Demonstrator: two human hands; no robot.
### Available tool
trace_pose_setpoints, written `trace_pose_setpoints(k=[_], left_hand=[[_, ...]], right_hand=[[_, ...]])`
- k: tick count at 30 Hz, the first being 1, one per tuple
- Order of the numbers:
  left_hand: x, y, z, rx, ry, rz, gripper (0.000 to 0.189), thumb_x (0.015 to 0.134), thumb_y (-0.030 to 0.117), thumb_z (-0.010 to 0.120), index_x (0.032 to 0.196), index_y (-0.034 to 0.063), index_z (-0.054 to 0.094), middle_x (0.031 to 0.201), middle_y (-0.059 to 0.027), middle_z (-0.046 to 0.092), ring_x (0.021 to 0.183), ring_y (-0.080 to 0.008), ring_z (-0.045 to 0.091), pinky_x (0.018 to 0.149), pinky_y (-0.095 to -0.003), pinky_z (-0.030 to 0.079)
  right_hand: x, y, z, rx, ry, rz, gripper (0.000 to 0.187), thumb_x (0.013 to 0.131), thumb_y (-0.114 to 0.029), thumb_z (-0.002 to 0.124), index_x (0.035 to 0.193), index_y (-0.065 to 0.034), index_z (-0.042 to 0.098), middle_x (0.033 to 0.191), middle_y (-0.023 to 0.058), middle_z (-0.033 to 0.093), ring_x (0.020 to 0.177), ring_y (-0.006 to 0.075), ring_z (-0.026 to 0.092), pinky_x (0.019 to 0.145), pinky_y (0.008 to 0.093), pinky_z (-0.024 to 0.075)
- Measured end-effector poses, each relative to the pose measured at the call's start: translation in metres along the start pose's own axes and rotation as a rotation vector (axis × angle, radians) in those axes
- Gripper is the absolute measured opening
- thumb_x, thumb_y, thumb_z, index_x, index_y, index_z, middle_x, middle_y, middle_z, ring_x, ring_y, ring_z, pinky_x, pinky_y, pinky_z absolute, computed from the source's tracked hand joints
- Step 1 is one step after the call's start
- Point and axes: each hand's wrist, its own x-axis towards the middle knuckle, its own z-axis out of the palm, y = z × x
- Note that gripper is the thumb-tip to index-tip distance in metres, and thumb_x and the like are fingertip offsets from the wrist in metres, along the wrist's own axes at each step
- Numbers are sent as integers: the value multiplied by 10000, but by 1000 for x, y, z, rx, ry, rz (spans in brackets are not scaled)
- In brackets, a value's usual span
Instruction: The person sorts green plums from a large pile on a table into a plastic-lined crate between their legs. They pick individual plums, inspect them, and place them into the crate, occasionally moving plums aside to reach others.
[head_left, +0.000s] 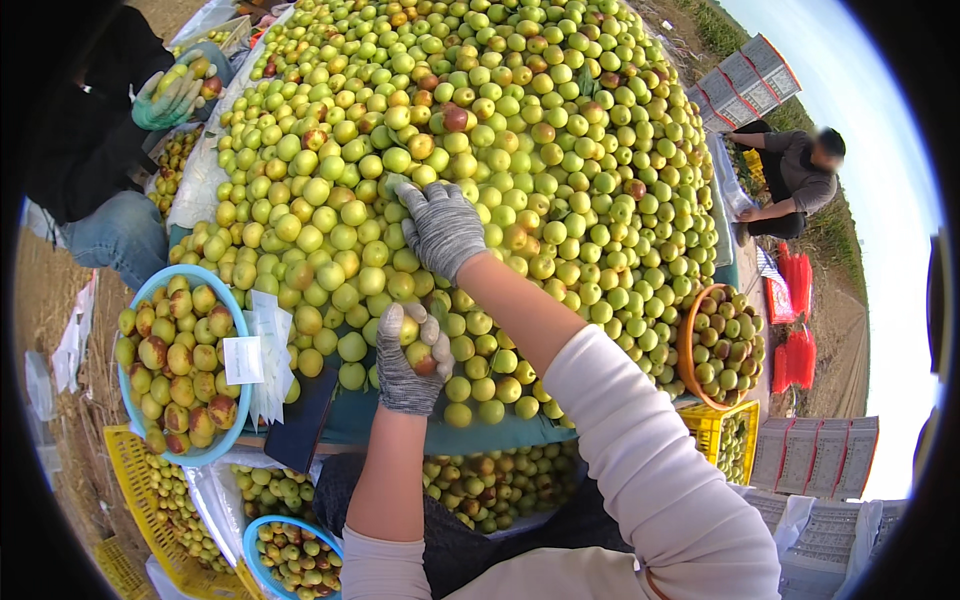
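A large heap of green-yellow jujubes (517, 187), some blushed red-brown, spreads over a teal cloth (480, 435) in front of me. My left hand (409, 375), in a grey knit glove, is turned palm up at the heap's near edge. Its fingers curl around jujubes (421, 357), at least one with a red-brown patch. Farther in, my right hand (448, 232), gloved alike, lies palm down over the heap with its fingers touching the fruit. What is beneath that palm is hidden.
Left of the heap is a blue basket (244, 375) of redder jujubes, beside paper slips (270, 352) and a dark flat case (301, 424). An orange basket (684, 345) stands right, above a yellow crate (701, 424). Two other people are nearby; one gloved hand (166, 97) holds jujubes.
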Motion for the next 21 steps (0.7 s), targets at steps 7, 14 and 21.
trace_pose_setpoints(k=[7, 14, 21], left_hand=[[4, -1, -5, -86, -232, -94, 462, 959, 512, 469, 893, 70, 589, 764, -66, 611, 604, -234, 598, 483, -380, 522], [4, -2, -9, -90, -183, -95, 497, 948, 527, 479, 885, 48, 596, 764, -90, 609, 624, -266, 607, 496, -396, 530], [2, -3, -4, -103, -145, -40, 487, 943, 520, 485, 889, 52, 608, 762, -88, 613, 606, -260, 600, 471, -391, 528]], right_hand=[[-20, 20, -41, -9, -375, -144, 238, 931, -327, 526, 1047, -153, 640, 889, 71, 633, 881, 281, 625, 767, 430, 494], [91, 26, -23, -218, -253, -3, 360, 887, -183, 572, 1239, -121, 534, 1212, 121, 550, 1088, 315, 594, 895, 444, 500], [46, 29, -44, -76, -289, 56, 280, 856, -230, 593, 1112, -119, 611, 1040, 122, 630, 1005, 284, 642, 834, 431, 529]])
